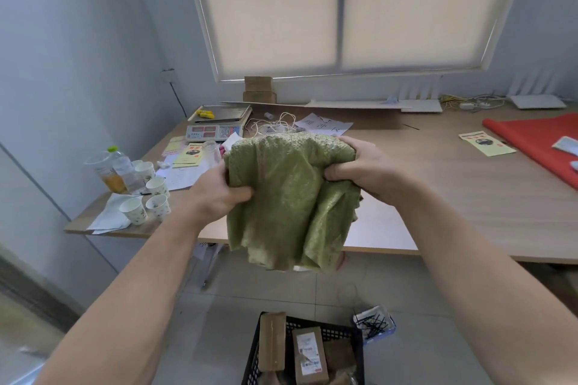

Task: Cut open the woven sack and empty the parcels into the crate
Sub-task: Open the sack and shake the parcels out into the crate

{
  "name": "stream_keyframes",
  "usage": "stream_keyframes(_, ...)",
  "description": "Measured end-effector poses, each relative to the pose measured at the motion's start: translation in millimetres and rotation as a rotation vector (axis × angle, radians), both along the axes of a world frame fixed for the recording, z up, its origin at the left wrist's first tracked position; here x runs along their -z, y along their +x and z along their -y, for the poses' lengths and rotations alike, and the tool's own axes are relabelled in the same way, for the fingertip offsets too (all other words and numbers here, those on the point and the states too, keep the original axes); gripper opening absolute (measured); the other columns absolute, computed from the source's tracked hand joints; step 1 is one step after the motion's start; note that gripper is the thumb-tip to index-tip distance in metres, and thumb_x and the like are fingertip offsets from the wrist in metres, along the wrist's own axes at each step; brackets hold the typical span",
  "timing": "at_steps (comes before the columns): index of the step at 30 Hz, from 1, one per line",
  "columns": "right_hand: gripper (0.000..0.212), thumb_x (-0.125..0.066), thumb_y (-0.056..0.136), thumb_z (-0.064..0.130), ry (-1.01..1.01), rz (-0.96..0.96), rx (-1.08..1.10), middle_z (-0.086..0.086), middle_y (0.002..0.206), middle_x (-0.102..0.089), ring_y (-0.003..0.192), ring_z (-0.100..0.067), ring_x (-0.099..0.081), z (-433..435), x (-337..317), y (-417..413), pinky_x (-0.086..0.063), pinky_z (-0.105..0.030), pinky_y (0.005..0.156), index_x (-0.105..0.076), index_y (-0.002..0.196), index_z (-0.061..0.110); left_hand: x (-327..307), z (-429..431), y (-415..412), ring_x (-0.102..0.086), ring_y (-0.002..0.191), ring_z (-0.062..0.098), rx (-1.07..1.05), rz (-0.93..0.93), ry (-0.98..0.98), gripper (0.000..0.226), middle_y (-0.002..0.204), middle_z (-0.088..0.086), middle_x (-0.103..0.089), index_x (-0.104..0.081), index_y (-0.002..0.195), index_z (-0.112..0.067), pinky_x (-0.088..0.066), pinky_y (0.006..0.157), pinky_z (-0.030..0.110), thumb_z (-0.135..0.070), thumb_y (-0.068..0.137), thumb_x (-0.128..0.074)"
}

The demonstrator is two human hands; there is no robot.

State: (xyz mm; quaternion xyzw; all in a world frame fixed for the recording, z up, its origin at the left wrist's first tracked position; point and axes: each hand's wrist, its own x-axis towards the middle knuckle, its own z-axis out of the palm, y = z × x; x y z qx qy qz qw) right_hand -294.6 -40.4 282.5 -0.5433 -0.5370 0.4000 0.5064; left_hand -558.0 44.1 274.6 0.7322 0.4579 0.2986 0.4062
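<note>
Left hand [219, 194] and right hand [359, 169] both clutch the bunched green sack [291, 197].

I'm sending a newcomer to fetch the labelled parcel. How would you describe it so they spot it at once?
On the floor in front of the table stands a black mesh crate. Among the brown parcels inside, it is the middle box. It alone shows a white label; the taller box to its left is plain.
</note>
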Motion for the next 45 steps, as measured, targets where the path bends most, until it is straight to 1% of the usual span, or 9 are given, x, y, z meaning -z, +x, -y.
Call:
stream_keyframes(2, 0.052, -0.074, 0.069, 0.0, 0.011, -0.15, -0.026, -0.013, 0.097, -0.069, 0.083, -0.029, -0.067, -0.5, 6.1, 0.3, -0.055, -0.053, 0.078, -0.063, 0.119, 0.009, 2.1, -3.8, 0.8, -0.066, 0.089, 0.032, -0.137, -0.109, 0.074, 0.018, 0.089, 0.012, -0.071, -0.065, 0.083, -0.016, -0.055, 0.08, 0.045, -0.022, 0.066, -0.069)
stream_keyframes(7, 0.094, -0.088, 0.058, 0.024, 0.074, -0.177, 0.056, -0.009, 0.133, -0.048, 0.119, -0.021, -0.059, 2.4, 20.0, -5.0, -0.054, -0.037, 0.097, -0.043, 0.139, 0.042, 5.2, -3.1, 1.8, -0.064, 0.087, 0.032, -0.272, 0.072, 0.04, 0.027, 0.094, 0.015, -0.066, -0.06, 0.091, -0.011, -0.055, 0.074, 0.045, -0.024, 0.067, -0.065)
stream_keyframes(14, 0.123, -0.09, 0.056, 0.023, -0.064, -0.07, -0.138, -0.003, 0.145, -0.046, 0.111, -0.025, -0.067, 18.3, 35.0, -20.3, -0.057, -0.031, 0.07, -0.015, 0.147, 0.058, 21.1, -2.8, 1.6, -0.063, 0.079, 0.027, -0.307, 0.2, -0.18, 0.005, 0.089, 0.014, -0.066, -0.059, 0.081, -0.016, -0.054, 0.074, 0.039, -0.015, 0.086, -0.059)
stream_keyframes(18, 0.121, -0.078, 0.069, 0.0, -0.043, -0.141, -0.07, -0.011, 0.131, -0.06, 0.103, -0.024, -0.07, 20.6, 54.9, -34.5, -0.057, -0.042, 0.087, -0.008, 0.149, 0.058, 30.3, -7.8, -7.0, -0.066, 0.088, 0.025, -0.259, 0.139, -0.228, 0.022, 0.092, 0.008, -0.068, -0.063, 0.09, -0.017, -0.055, 0.08, 0.04, -0.032, 0.074, -0.063)
stream_keyframes(23, 0.101, -0.06, 0.086, -0.016, 0.033, -0.227, 0.126, -0.018, 0.117, -0.063, 0.077, -0.015, -0.071, 26.2, 79.7, -43.8, -0.056, -0.027, 0.062, -0.014, 0.151, 0.046, 47.6, -4.4, -12.4, -0.067, 0.101, 0.032, -0.137, 0.326, -0.335, 0.022, 0.104, 0.016, -0.07, -0.061, 0.099, -0.017, -0.05, 0.098, 0.054, -0.026, 0.081, -0.071)
stream_keyframes(28, 0.078, -0.073, 0.071, 0.013, 0.029, -0.252, 0.357, -0.011, 0.13, -0.06, 0.11, -0.023, -0.067, 35.5, 111.4, -49.4, -0.055, -0.051, 0.094, -0.043, 0.134, 0.048, 78.0, 2.3, -14.4, -0.063, 0.115, 0.033, 0.107, 0.434, -0.506, 0.089, 0.13, 0.017, -0.063, -0.048, 0.137, -0.018, -0.048, 0.1, 0.049, -0.043, 0.061, -0.087)
stream_keyframes(32, 0.065, -0.068, 0.082, -0.007, 0.026, -0.442, 0.408, -0.01, 0.128, -0.063, 0.112, -0.025, -0.066, 52.7, 135.6, -34.8, -0.057, -0.046, 0.091, -0.055, 0.13, 0.035, 101.7, 10.4, -4.1, -0.061, 0.118, 0.038, 0.204, 0.312, -0.566, 0.11, 0.134, 0.016, -0.06, -0.038, 0.144, -0.034, -0.044, 0.103, 0.057, -0.025, 0.051, -0.096)
stream_keyframes(38, 0.078, -0.054, 0.09, -0.014, -0.131, -0.546, 0.358, -0.009, 0.133, -0.061, 0.109, -0.026, -0.066, 91.2, 162.9, 18.2, -0.058, -0.036, 0.082, -0.039, 0.149, 0.035, 124.9, 45.0, 44.6, -0.062, 0.116, 0.029, 0.12, 0.214, -0.51, 0.096, 0.134, 0.009, -0.059, -0.032, 0.147, -0.035, -0.045, 0.104, 0.055, 0.004, 0.069, -0.072)
stream_keyframes(45, 0.085, -0.059, 0.085, -0.007, -0.268, -0.322, 0.445, -0.005, 0.143, -0.046, 0.137, -0.023, -0.045, 155.0, 215.7, 101.1, -0.043, -0.051, 0.109, -0.033, 0.149, 0.042, 187.5, 123.9, 138.9, -0.065, 0.101, 0.016, 0.019, 0.129, -0.496, 0.085, 0.118, 0.004, -0.062, -0.03, 0.148, -0.026, -0.052, 0.087, 0.034, 0.019, 0.081, -0.056)
